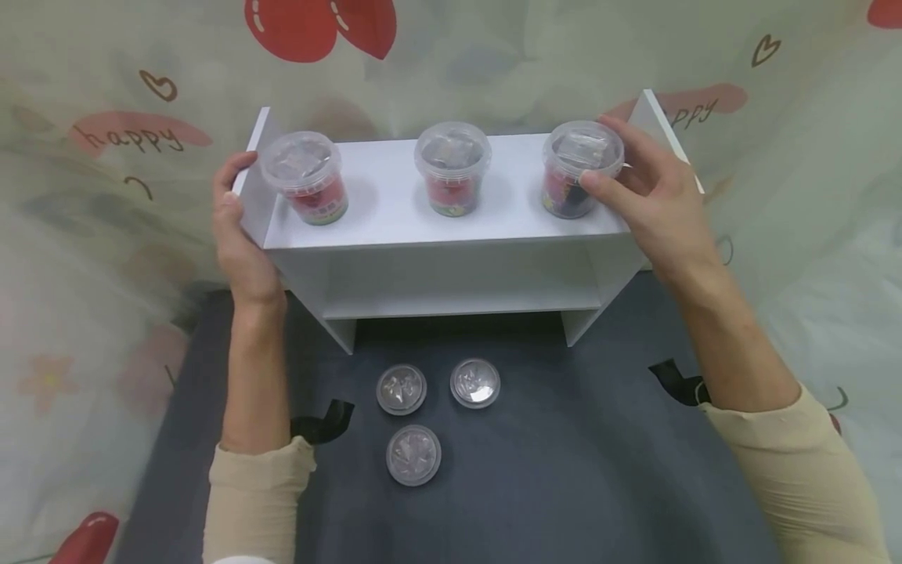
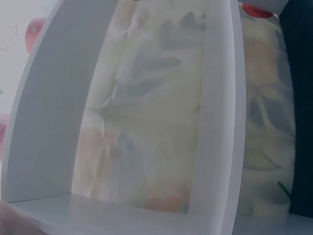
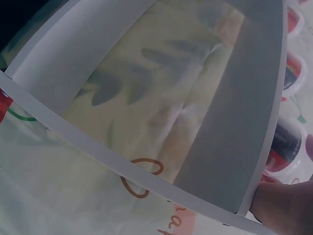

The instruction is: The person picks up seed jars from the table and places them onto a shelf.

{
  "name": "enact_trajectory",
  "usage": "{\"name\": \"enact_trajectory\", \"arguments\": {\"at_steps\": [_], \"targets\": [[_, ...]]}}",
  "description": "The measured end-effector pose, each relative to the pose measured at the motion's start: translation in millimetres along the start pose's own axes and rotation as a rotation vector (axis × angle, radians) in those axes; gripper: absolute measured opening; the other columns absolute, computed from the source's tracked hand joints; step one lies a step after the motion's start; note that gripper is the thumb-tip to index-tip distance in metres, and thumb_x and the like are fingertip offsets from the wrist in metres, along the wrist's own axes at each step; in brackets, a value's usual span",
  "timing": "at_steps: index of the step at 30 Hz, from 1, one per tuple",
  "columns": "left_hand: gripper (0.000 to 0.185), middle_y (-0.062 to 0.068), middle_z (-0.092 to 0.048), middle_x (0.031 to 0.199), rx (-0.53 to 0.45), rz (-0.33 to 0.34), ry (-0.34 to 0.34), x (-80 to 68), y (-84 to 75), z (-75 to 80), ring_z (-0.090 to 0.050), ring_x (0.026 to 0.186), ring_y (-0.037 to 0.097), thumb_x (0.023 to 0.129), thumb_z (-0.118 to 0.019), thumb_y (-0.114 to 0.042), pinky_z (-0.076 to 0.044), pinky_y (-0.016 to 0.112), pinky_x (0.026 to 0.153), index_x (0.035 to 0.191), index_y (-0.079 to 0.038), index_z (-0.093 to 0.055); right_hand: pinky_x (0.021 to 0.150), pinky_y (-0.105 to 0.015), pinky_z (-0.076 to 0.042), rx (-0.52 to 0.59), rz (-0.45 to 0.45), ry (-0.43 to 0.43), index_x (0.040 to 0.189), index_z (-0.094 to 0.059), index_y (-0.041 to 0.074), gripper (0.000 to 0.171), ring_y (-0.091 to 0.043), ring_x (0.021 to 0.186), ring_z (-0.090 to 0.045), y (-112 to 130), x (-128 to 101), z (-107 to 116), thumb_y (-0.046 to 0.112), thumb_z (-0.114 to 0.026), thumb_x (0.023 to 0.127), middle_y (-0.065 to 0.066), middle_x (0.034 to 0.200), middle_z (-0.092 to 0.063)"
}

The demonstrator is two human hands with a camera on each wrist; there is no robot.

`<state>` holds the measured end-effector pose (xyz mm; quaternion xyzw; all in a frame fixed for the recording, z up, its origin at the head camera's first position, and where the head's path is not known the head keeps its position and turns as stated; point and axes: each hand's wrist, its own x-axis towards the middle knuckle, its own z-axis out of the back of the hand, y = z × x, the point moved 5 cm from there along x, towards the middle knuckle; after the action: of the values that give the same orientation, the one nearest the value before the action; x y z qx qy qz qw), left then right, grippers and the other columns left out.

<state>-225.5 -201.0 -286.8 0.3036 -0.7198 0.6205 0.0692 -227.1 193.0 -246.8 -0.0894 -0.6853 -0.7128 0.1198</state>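
A small white two-tier shelf (image 1: 395, 231) stands in front of me, with three clear lidded tubs in a row on its upper board. My left hand (image 1: 243, 235) grips the shelf's left side panel at its outer edge, close to the left tub (image 1: 320, 200). The middle tub (image 1: 452, 192) stands apart from both hands. At the right end, my right hand (image 1: 658, 196) holds the right tub (image 1: 561, 192) between thumb and fingers. That tub looks darker inside than the other two. In the right wrist view, part of the right hand (image 3: 283, 208) shows beside the dark-labelled tub.
Three small round clear-topped containers, one of them nearest me (image 1: 413, 456), lie on the dark table (image 1: 550, 470) before the shelf. Black straps (image 1: 324, 423) hang by both forearms. A printed cloth (image 1: 106, 258) hangs behind and at the sides. The lower shelf board (image 1: 458, 301) is bare.
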Motion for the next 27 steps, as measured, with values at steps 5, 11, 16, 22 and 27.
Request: {"name": "enact_trajectory", "arguments": {"at_steps": [5,11,16,22,27], "targets": [[0.049,0.007,-0.051,0.136,0.001,0.007,0.001,-0.3,0.4,-0.2,-0.045,0.127,0.024,0.095,-0.026,-0.028,-0.031,0.036,0.102,0.129,-0.018,-0.059,0.1,-0.019,-0.042,0.002,0.0,-0.006,0.142,-0.053,0.005,0.062,-0.023,0.124,-0.056,-1.0,0.3,0.7,0.001,-0.075,0.084,-0.016,0.141,-0.053],[0.049,0.006,-0.051,0.137,0.017,0.016,0.006,-0.4,1.2,1.0,-0.044,0.128,0.024,0.095,-0.026,-0.029,-0.03,0.035,0.103,0.129,-0.019,-0.059,0.103,-0.02,-0.04,-0.016,-0.004,0.002,0.145,-0.049,0.005,0.066,-0.024,0.127,-0.054,-2.1,1.7,-0.1,0.003,-0.075,0.085,-0.016,0.146,-0.05],[0.049,0.007,-0.052,0.135,0.002,0.017,-0.01,0.5,2.3,2.0,-0.045,0.126,0.023,0.094,-0.026,-0.026,-0.032,0.032,0.101,0.128,-0.018,-0.061,0.105,-0.021,-0.039,-0.039,-0.002,0.014,0.147,-0.046,0.005,0.068,-0.025,0.128,-0.052,-2.6,3.6,-1.7,0.004,-0.075,0.086,-0.014,0.148,-0.047],[0.051,0.005,-0.053,0.137,-0.037,0.052,-0.018,1.1,4.4,2.0,-0.045,0.128,0.021,0.095,-0.026,-0.024,-0.033,0.026,0.101,0.131,-0.018,-0.061,0.103,-0.02,-0.039,-0.082,-0.004,0.014,0.146,-0.049,0.009,0.064,-0.023,0.125,-0.053,-3.7,3.3,-1.1,0.007,-0.074,0.088,-0.011,0.147,-0.049],[0.049,0.005,-0.053,0.139,-0.025,0.066,0.012,0.3,2.8,5.3,-0.044,0.129,0.021,0.098,-0.027,-0.026,-0.033,0.027,0.101,0.136,-0.019,-0.058,0.104,-0.02,-0.039,-0.144,-0.014,0.033,0.149,-0.046,0.011,0.065,-0.024,0.128,-0.052,-3.6,3.1,-3.6,0.011,-0.073,0.09,-0.008,0.149,-0.048]]}}
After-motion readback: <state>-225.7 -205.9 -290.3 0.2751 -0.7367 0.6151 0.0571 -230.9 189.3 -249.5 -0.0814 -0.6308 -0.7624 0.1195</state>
